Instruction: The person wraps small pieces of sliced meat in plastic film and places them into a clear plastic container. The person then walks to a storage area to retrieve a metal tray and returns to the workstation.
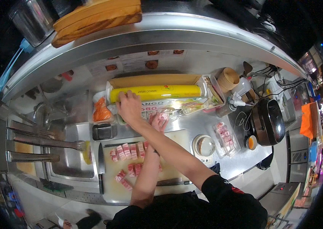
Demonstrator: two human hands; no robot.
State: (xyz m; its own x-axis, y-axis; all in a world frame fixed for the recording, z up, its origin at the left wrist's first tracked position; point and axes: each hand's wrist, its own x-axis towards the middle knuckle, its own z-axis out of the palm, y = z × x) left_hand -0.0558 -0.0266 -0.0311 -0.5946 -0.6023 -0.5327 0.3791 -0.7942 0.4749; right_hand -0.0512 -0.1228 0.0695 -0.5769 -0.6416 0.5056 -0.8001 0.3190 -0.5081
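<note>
My forearms cross, the right one over the left. My right hand (128, 107) lies at the left end of a yellow roll of plastic wrap (155, 92) in its long open box (155, 77), fingers bent over the roll; whether it grips film is unclear. In front of the box, my left hand (158, 122) holds sliced meat in clear film (163, 115), partly hidden by its fingers. Below, rows of meat pieces (126, 151) lie on a white cutting board (115, 191), partly covered by my left forearm. A knife (101, 163) lies along the board's left edge, another (170, 182) near its front.
A sink (72, 171) is at left, beside a small metal tray (103, 131) and a tub of orange food (101, 111). To the right stand a kitchen scale (204, 146), a clear tray of meat (225, 136), an orange-filled cup (251, 142) and a dark cooker (268, 121). A metal shelf (178, 24) overhangs.
</note>
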